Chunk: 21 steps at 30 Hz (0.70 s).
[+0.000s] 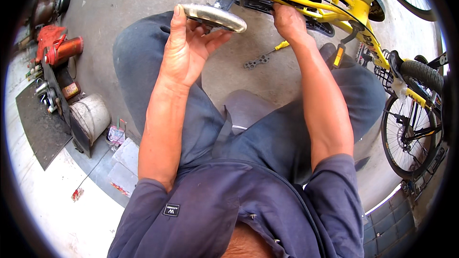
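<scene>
Concrete floor, far edge unseen: your left fingers pinch the small wheel, already bracketed to the yellow bicycle. Right hand: fingers hidden; can't tell grip or any tightening left.

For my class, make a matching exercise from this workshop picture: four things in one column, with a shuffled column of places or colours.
Things
1. Frame
2. Spanner
3. Bucket
4. Small wheel

Places or colours
A. On the floor between the legs
B. At the left hand
C. Yellow
D. Left of both legs

Pairs: 1-C, 2-A, 3-D, 4-B
</scene>
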Tool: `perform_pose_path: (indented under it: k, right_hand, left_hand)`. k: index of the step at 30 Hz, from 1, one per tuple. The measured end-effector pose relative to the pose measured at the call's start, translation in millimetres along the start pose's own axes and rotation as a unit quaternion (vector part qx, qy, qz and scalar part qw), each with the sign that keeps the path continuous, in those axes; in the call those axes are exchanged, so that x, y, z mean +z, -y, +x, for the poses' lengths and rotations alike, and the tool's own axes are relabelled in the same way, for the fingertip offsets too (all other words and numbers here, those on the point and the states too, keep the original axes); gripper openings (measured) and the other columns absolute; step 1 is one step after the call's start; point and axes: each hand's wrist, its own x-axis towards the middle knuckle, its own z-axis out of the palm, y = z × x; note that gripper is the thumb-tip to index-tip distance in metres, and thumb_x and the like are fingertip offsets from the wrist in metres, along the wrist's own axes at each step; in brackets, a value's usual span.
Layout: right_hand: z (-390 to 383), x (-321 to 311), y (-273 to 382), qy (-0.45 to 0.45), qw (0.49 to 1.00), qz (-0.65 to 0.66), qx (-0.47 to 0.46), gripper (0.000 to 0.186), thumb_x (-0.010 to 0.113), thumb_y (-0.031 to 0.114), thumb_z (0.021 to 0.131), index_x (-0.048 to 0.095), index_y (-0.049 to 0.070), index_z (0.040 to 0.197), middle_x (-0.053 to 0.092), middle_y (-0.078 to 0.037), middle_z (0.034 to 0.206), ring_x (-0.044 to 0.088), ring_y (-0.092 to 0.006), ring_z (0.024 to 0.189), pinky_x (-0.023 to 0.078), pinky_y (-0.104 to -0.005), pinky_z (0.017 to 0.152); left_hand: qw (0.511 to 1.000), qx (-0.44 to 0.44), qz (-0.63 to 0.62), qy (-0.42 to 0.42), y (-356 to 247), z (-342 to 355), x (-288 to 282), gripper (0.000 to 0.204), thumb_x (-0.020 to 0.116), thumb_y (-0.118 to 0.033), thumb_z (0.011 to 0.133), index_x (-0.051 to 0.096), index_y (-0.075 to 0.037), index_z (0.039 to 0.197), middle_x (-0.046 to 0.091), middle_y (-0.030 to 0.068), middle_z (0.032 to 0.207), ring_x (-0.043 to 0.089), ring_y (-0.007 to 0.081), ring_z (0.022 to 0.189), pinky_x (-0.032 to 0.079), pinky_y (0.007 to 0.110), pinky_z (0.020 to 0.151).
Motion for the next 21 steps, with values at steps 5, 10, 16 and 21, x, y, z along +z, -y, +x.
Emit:
perform_pose_path:
  k: [5,10,16,21]
  right_hand:
    - [-13.5,-19.9,-17.7,0.002,1.0,-0.014,0.014,0.02,0.056,0.025,0.088,0.064,0.008,0.095,0.066,-0.02,0.088,0.063,-0.0387,0.088,0.049,-0.0481,0.075]
    - [-35.0,-36.1,-16.0,0.033,0.999,-0.017,-0.017,0.022,0.056,0.024,0.088,0.066,0.007,0.097,0.066,-0.019,0.088,0.063,-0.0378,0.089,0.048,-0.0468,0.077]
    - [-40.3,-59.7,0.3,-0.007,0.999,-0.029,-0.044,0.021,0.057,0.023,0.088,0.066,0.007,0.098,0.067,-0.018,0.085,0.063,-0.0366,0.087,0.048,-0.0456,0.076]
    - [-34.5,-69.0,9.2,-0.046,0.995,-0.063,-0.059,0.019,0.058,0.022,0.087,0.067,0.008,0.097,0.067,-0.017,0.083,0.064,-0.0356,0.085,0.049,-0.0444,0.074]
  left_hand:
    - [1.0,0.008,-0.007,0.008,1.6,3.6,-0.7,0.064,0.055,-0.058,0.089,0.052,0.0,0.114,0.055,0.0124,0.107,0.063,0.0275,0.099,0.056,0.042,0.088]
    - [0.999,0.023,0.024,0.001,3.8,4.5,-0.7,0.076,0.053,-0.063,0.087,0.048,0.007,0.117,0.054,0.0205,0.116,0.06,0.036,0.107,0.052,0.044,0.094]
    - [1.0,0.01,0.019,-0.001,4.1,5.4,-0.7,0.082,0.055,-0.065,0.085,0.044,0.009,0.119,0.052,0.0245,0.118,0.058,0.0396,0.11,0.051,0.045,0.097]
    - [0.999,0.021,0.041,-0.001,4.9,6.2,-0.9,0.09,0.056,-0.068,0.082,0.042,0.013,0.12,0.05,0.03,0.122,0.054,0.0447,0.115,0.048,0.045,0.1]
